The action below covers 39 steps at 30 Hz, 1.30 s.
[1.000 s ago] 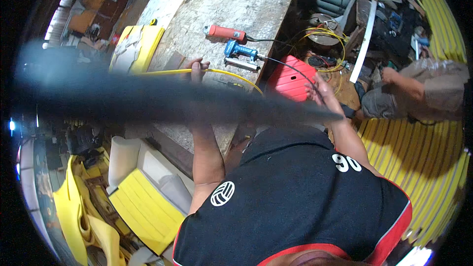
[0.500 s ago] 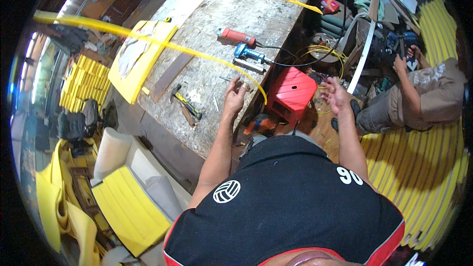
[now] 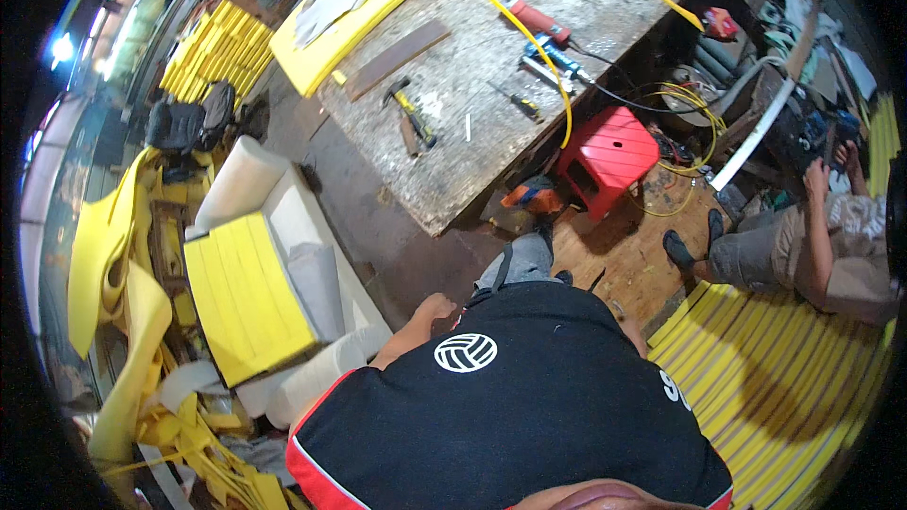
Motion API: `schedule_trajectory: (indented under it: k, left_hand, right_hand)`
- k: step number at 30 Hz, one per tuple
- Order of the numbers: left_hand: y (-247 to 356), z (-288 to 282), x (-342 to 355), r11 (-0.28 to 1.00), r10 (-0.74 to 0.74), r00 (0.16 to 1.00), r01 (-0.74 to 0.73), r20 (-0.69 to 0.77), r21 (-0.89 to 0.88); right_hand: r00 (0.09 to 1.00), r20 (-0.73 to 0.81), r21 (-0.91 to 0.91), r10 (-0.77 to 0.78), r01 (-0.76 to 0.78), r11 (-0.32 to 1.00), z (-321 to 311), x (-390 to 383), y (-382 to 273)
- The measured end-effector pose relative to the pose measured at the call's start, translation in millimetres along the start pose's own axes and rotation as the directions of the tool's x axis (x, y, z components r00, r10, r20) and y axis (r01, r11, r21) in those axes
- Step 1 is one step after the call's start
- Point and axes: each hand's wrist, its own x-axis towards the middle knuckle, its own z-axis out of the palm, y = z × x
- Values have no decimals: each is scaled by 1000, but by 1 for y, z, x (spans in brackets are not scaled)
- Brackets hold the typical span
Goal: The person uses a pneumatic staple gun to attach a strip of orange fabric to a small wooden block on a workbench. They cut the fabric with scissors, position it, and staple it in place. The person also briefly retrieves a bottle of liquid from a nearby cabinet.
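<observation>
My left hand (image 3: 433, 309) is low beside my body, between the sofa and the worktable (image 3: 453, 170), apart from both. Its fingers are hard to make out. Of my right arm (image 3: 631, 329) only a part shows past my shirt; the fingers are hidden. On the scuffed worktable, away from both hands, lie a hammer (image 3: 400, 96) with a yellow and black handle, a screwdriver (image 3: 522, 105), a small white strip (image 3: 468, 127), a blue pneumatic stapler (image 3: 556, 55) and a red corded power tool (image 3: 539, 21). A yellow hose (image 3: 501, 11) hangs across the view above them.
A red plastic stool (image 3: 614, 153) stands by the table's right side. Left is a cream sofa (image 3: 307, 203) with a yellow foam panel (image 3: 248, 293). Another person (image 3: 803, 241) sits at right beside ribbed yellow foam (image 3: 775, 359). Cables and scraps lie under the table.
Both hands have dropped from above the table edge down to my sides. My view has shifted left and back, so the table appears farther off. The screwdriver now shows fully.
</observation>
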Motion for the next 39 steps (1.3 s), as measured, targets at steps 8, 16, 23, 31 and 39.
schedule_trajectory:
  k: [8,16,23,31,39]
  left_hand:
    - [5,-1,-27,778,-370,865,90,-339,-622]
    - [6,-44,-34,721,-318,833,-97,-453,-686]
    - [-96,68,-77,624,-412,811,-81,-416,-777]
    - [-290,243,-150,440,-456,887,153,-73,-885]
    - [-387,240,-126,-255,-621,759,-433,-197,-865]
  right_hand:
    - [868,167,-207,467,-433,877,-96,-61,-95]
    - [978,-113,-173,-178,157,972,-86,102,-214]
    - [937,-78,-196,-341,321,927,4,101,-464]
    - [940,-172,-468,-295,186,864,125,100,-597]
    - [985,-68,-656,-161,77,751,147,107,-616]
